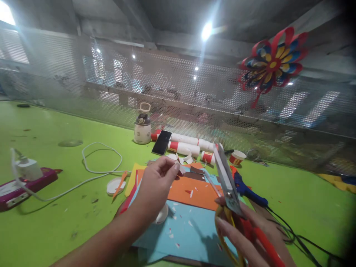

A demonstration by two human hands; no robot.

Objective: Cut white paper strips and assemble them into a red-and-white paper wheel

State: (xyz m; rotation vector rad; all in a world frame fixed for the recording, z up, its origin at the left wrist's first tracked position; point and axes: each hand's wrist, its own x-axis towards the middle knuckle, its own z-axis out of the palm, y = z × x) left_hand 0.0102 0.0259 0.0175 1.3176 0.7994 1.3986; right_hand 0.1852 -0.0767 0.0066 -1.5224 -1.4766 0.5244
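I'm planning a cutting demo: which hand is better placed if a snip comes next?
Probably the right hand: it holds the scissors with the blades apart, while the left hand appears to pinch a small pale piece.

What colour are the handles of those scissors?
One yellow, one red on the scissors; the head view shows them best.

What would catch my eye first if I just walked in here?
Probably the big red, blue and yellow flower decoration at the upper right, in front of the perforated screen. Next, the open scissors in the right hand, close to the camera. Then the orange sheet and scrap-strewn light-blue sheet on the bright green table.
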